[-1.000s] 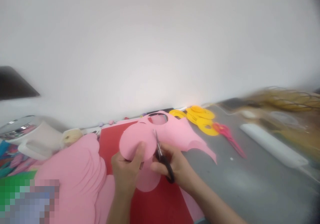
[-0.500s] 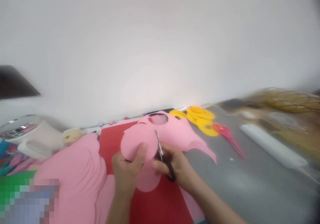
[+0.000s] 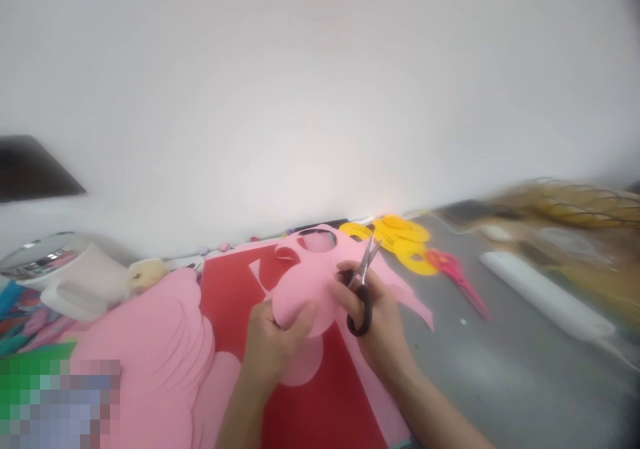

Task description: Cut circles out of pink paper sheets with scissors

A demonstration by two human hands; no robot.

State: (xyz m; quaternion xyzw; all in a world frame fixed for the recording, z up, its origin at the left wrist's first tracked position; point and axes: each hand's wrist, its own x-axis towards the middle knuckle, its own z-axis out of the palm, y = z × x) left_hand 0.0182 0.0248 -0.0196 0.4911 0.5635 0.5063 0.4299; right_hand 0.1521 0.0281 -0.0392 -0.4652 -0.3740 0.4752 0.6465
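Since the earlier frame, the black-handled scissors [image 3: 367, 312] have swung up and to the right, off the paper edge, and the pink disc [image 3: 300, 295] has shifted right with the left hand [image 3: 270, 349]. That hand pinches the disc, thumb on top, just below the middle of the frame. The right hand [image 3: 387, 329] grasps the scissors by their loops, blades parted and pointing up toward the yellow pieces [image 3: 417, 255]; its fingers are close to the disc's right edge, though I cannot tell if they touch it.

The step in hand looks like a pause between snips. Any further cut would call for turning the blades back to the paper edge. The pink sheet [image 3: 325, 260], with a round hole, lies just behind the disc and could snag the blades. Below are a red sheet [image 3: 320, 415] and a lower disc [image 3: 306, 362]. Pink cutouts [image 3: 145, 342] are stacked at lower left; pink scissors [image 3: 463, 285] lie on the grey table [image 3: 480, 382], right of centre.
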